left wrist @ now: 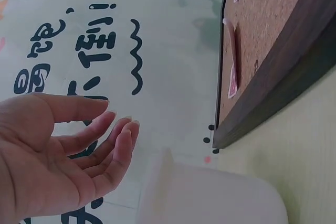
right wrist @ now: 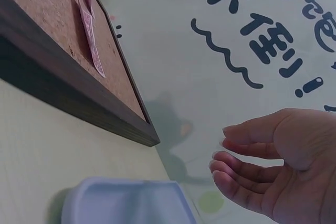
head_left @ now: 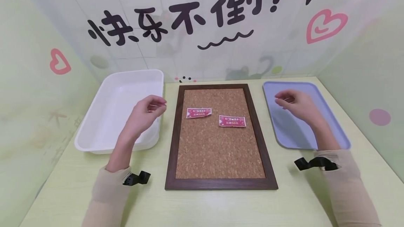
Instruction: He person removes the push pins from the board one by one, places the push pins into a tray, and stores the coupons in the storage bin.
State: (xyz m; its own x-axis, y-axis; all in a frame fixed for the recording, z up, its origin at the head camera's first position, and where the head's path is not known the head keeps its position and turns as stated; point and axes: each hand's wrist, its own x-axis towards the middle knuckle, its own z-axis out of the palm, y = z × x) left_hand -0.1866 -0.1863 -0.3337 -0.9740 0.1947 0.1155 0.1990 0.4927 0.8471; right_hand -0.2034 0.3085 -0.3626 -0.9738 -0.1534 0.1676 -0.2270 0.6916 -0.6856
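Cork board (head_left: pixel 217 153) in one brown wooden frame (head_left: pixel 221 184), bearing two pink paper coupons (head_left: pixel 231 121), between your two hands.
Both coupons lie on the board's upper half, apart from each other; the left coupon (head_left: pixel 199 112) sits slightly higher, and each is a small rectangle printed 立减50元; the cork is speckled and grainy, the frame flat-sided with square corners; your left hand (head_left: pixel 145 111) hovers over the right side of one deep white plastic basin (head_left: pixel 107 115), your right hand (head_left: pixel 296 105) over one shallow blue tray (head_left: pixel 284 129) with rounded corners; on both, your fingers are loosely bent, half open, holding nothing.
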